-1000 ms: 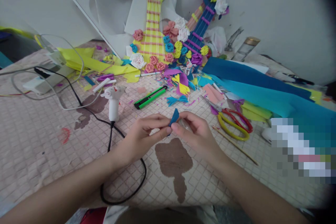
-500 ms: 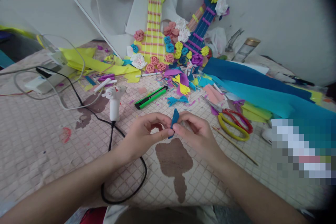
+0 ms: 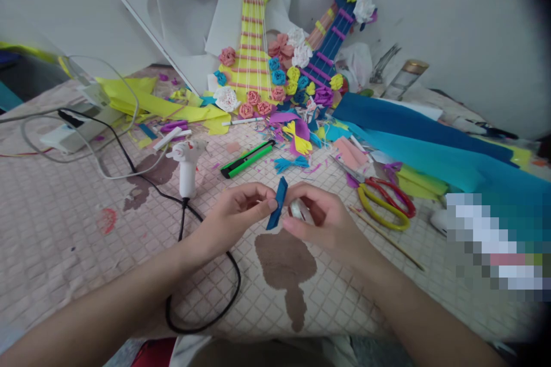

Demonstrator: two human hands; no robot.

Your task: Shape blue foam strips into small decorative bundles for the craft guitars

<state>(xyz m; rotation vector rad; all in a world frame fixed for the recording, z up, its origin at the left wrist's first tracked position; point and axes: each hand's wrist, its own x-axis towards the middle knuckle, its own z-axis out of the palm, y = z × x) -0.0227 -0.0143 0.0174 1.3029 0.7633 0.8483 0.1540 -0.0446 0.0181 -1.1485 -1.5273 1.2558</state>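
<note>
A short folded strip of dark blue crepe paper (image 3: 278, 206) is pinched between the thumb and fingers of my left hand (image 3: 245, 209), slanting over the table. My right hand (image 3: 321, 215) is close on its right side, thumb and forefinger parted and the other fingers curled. Something whitish shows in the gap between them; I cannot make out what it is. Behind my hands lie a light blue paper bow (image 3: 291, 164) and a green utility knife (image 3: 248, 159). To the left stands a white glue gun (image 3: 187, 169), its black cord looping by my left wrist.
Scissors with red and yellow handles (image 3: 383, 206) and a thin wooden stick (image 3: 387, 238) lie right. Two flower-covered paper guitars, one yellow (image 3: 252, 69) and one blue (image 3: 329, 49), lean at the back. Blue crepe sheets (image 3: 413, 126) and a power strip (image 3: 77, 126) flank scraps.
My right thumb and forefinger have come off the blue strip and parted. The strip stays in my left hand, tilted further over and showing more of its length.
</note>
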